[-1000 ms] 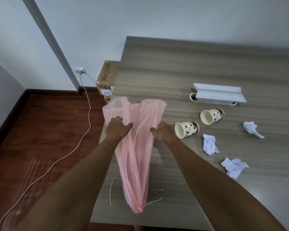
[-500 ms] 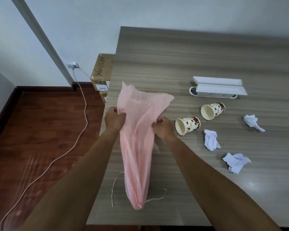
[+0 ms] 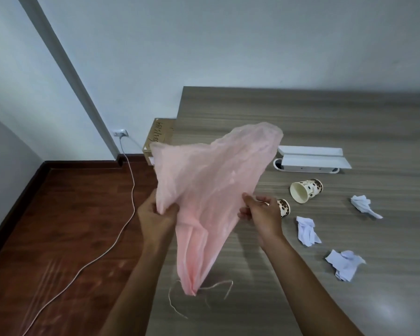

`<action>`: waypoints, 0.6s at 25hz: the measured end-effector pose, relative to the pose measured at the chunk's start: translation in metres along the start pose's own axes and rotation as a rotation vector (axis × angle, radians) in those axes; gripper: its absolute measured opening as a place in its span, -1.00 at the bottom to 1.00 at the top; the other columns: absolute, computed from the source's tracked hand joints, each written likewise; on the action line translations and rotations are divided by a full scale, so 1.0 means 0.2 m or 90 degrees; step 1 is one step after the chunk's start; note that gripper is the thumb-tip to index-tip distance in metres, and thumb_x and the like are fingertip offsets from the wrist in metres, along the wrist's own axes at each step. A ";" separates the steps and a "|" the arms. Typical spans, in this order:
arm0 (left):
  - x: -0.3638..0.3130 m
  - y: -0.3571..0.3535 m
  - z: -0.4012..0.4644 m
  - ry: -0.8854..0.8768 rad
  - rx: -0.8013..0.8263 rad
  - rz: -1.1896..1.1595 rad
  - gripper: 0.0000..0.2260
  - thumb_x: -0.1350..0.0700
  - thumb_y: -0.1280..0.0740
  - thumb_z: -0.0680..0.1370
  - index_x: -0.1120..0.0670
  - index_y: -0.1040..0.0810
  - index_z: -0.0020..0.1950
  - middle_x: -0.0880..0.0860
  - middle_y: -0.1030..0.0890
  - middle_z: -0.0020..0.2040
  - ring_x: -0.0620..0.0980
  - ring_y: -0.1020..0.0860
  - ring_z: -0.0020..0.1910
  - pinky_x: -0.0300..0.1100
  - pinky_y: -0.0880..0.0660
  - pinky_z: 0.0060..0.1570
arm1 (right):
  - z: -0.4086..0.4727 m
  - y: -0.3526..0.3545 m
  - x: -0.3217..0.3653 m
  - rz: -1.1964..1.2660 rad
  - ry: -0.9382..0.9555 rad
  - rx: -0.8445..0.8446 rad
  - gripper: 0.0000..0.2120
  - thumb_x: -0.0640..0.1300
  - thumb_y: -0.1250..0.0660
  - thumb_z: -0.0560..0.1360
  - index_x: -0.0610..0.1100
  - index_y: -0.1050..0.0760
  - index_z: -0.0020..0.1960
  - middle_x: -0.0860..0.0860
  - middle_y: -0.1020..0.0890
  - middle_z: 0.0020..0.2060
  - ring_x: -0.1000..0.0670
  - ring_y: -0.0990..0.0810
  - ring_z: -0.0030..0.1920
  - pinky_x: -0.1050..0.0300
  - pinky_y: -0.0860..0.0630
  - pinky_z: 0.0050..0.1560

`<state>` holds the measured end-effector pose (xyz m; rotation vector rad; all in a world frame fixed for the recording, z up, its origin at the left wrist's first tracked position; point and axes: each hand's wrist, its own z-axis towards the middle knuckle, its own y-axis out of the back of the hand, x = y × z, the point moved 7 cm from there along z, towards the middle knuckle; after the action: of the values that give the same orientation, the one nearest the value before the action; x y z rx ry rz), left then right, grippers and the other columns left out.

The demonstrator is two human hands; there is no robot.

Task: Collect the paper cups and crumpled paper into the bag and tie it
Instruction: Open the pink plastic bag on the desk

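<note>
While both hands pinch the thin pink bag (image 3: 211, 190) near its mouth, the film billows up between them, which looks like an effort to part the two layers and find the opening. The left hand (image 3: 155, 214) has thumb and fingers clamped on one edge; the right hand (image 3: 262, 214) pinches the opposite edge, so each grip is closed on plastic and pulling away from the other. The bag's bottom hangs down to a point just above the desk (image 3: 301, 117), over a loose string (image 3: 216, 284) lying there, probably meant for the tying.

Nothing is in the bag yet, I'd judge. Just behind the right hand lies one cup (image 3: 283, 207) on its side, mostly hidden by the fingers; a second cup (image 3: 306, 190) lies a little further off, mouth toward us. Three paper wads sit to the right: one (image 3: 307, 230) near the cups, one (image 3: 364, 206) farther out, one (image 3: 344, 264) nearer the desk's front. A white tray (image 3: 313, 158) rests beyond, clear of the reach. Left of the desk are a box (image 3: 159, 139) and a cable (image 3: 129, 190) on the floor.
</note>
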<state>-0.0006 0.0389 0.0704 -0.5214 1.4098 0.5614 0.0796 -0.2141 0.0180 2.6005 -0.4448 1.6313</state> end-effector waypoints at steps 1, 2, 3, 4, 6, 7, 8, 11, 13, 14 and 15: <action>0.01 -0.01 -0.05 -0.018 0.013 0.020 -0.80 0.28 -0.28 0.28 0.03 -0.58 -0.21 -0.19 -0.62 -0.35 -0.30 -0.49 -0.38 -0.39 -0.43 -0.36 | -0.03 -0.02 0.01 0.106 -0.044 0.008 -0.80 -0.23 -0.39 0.52 -0.21 -0.36 -0.03 -0.13 -0.53 -0.35 -0.05 -0.63 -0.44 0.13 -0.61 -0.42; 0.02 -0.02 -0.10 -0.039 0.028 0.039 -0.79 0.26 -0.31 0.29 0.03 -0.59 -0.15 -0.15 -0.65 -0.28 -0.28 -0.54 -0.32 -0.37 -0.48 -0.31 | -0.07 -0.05 0.05 0.197 -0.074 0.026 -0.83 -0.18 -0.35 0.53 -0.19 -0.36 -0.08 -0.16 -0.51 -0.34 -0.13 -0.66 -0.40 0.04 -0.64 -0.37; 0.02 -0.04 -0.13 -0.077 0.050 0.059 -0.77 0.22 -0.35 0.30 0.02 -0.61 -0.09 -0.08 -0.68 -0.19 -0.22 -0.60 -0.22 -0.33 -0.52 -0.24 | -0.09 -0.08 0.09 0.257 -0.098 0.051 -0.77 -0.07 -0.34 0.52 -0.17 -0.35 -0.15 -0.18 -0.52 -0.32 -0.20 -0.69 -0.33 -0.07 -0.66 -0.31; 0.01 -0.05 -0.16 -0.137 0.076 0.085 -0.74 0.21 -0.38 0.30 0.00 -0.62 -0.05 0.00 -0.68 -0.10 -0.12 -0.63 -0.13 -0.28 -0.55 -0.18 | -0.10 -0.10 0.14 0.285 -0.119 0.080 -0.66 0.09 -0.37 0.45 -0.15 -0.35 -0.19 -0.20 -0.56 -0.27 -0.26 -0.70 -0.25 -0.18 -0.65 -0.25; -0.02 -0.09 -0.23 -0.288 0.120 0.165 -0.72 0.32 -0.45 0.26 0.07 -0.65 -0.07 0.12 -0.66 -0.04 0.06 -0.64 -0.07 -0.22 -0.57 -0.14 | -0.11 -0.14 0.25 0.223 -0.161 0.121 -0.38 0.36 -0.44 0.21 -0.15 -0.40 -0.11 -0.18 -0.61 -0.14 -0.28 -0.71 -0.16 -0.28 -0.62 -0.20; -0.02 -0.11 -0.26 -0.347 0.135 0.204 -0.74 0.38 -0.47 0.22 0.17 -0.66 -0.14 0.16 -0.65 -0.04 0.10 -0.63 -0.07 -0.20 -0.57 -0.16 | -0.12 -0.17 0.30 0.145 -0.176 0.139 -0.28 0.42 -0.45 0.13 -0.14 -0.45 -0.03 -0.14 -0.62 -0.12 -0.23 -0.70 -0.16 -0.25 -0.62 -0.20; -0.02 -0.13 -0.28 -0.381 0.146 0.230 -0.79 0.41 -0.48 0.21 0.24 -0.67 -0.20 0.18 -0.64 -0.04 0.11 -0.62 -0.07 -0.18 -0.56 -0.19 | -0.12 -0.19 0.33 0.062 -0.185 0.154 -0.27 0.41 -0.47 0.13 -0.13 -0.49 0.02 -0.11 -0.63 -0.12 -0.18 -0.69 -0.16 -0.22 -0.64 -0.19; -0.02 -0.17 -0.34 -0.426 0.188 0.257 -0.88 0.42 -0.45 0.23 0.29 -0.66 -0.26 0.22 -0.62 -0.04 0.15 -0.61 -0.07 -0.11 -0.53 -0.23 | -0.11 -0.25 0.41 -0.041 -0.135 0.169 -0.71 -0.08 -0.46 0.39 -0.22 -0.54 0.02 -0.12 -0.63 -0.22 -0.16 -0.70 -0.22 -0.12 -0.66 -0.17; -0.06 -0.17 -0.35 -0.430 0.211 0.225 -0.91 0.31 -0.47 0.30 0.28 -0.58 -0.33 0.15 -0.60 -0.07 0.10 -0.58 -0.10 -0.14 -0.47 -0.28 | -0.10 -0.29 0.49 -0.015 -0.046 0.178 -0.88 -0.35 -0.36 0.44 -0.27 -0.54 -0.02 -0.15 -0.62 -0.30 -0.09 -0.69 -0.33 0.02 -0.64 -0.28; -0.08 -0.16 -0.35 -0.410 0.224 0.183 -0.81 0.18 -0.42 0.36 0.27 -0.51 -0.35 0.12 -0.58 -0.09 0.07 -0.56 -0.12 -0.16 -0.42 -0.29 | -0.11 -0.30 0.54 -0.012 0.006 0.192 -0.90 -0.39 -0.36 0.44 -0.25 -0.55 -0.07 -0.14 -0.63 -0.32 -0.06 -0.67 -0.36 0.09 -0.61 -0.31; -0.10 -0.15 -0.33 -0.356 0.235 0.109 -0.73 0.05 -0.33 0.41 0.25 -0.48 -0.34 0.11 -0.57 -0.08 0.09 -0.55 -0.12 -0.16 -0.41 -0.29 | -0.12 -0.31 0.60 -0.017 0.056 0.199 -0.89 -0.40 -0.38 0.43 -0.21 -0.56 -0.14 -0.11 -0.64 -0.35 -0.02 -0.65 -0.39 0.14 -0.57 -0.33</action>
<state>-0.0328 -0.0266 0.0846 0.0592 0.9877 0.5150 0.1231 -0.1764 0.1427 2.7123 -0.1590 1.9373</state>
